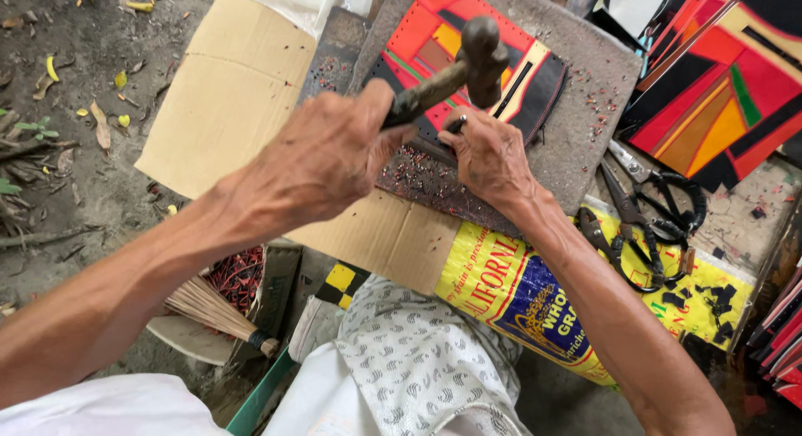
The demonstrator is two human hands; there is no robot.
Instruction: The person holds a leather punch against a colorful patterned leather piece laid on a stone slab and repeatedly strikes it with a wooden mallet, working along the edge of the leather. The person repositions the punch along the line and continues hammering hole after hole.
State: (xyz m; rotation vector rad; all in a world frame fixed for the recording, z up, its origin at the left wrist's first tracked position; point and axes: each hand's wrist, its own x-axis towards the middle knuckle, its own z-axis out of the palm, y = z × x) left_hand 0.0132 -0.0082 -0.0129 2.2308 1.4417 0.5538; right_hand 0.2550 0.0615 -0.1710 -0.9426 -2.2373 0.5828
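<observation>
My left hand (326,156) grips the wooden handle of a dark metal hammer (480,56), whose head is raised above the work. My right hand (489,156) pinches a small metal punch (459,121), held upright against a patchwork piece (468,56) of red, orange, black and cream panels. The piece lies on a grey board (576,110) strewn with tiny punched bits. A darker speckled board (426,181) sits under both hands.
Flattened cardboard (234,93) lies left. Black scissors and pliers (647,223) rest on a yellow printed sack (510,290) at right. More colourful patchwork pieces (723,85) are stacked top right. A straw brush (217,311) lies lower left. Dirt ground with leaves at far left.
</observation>
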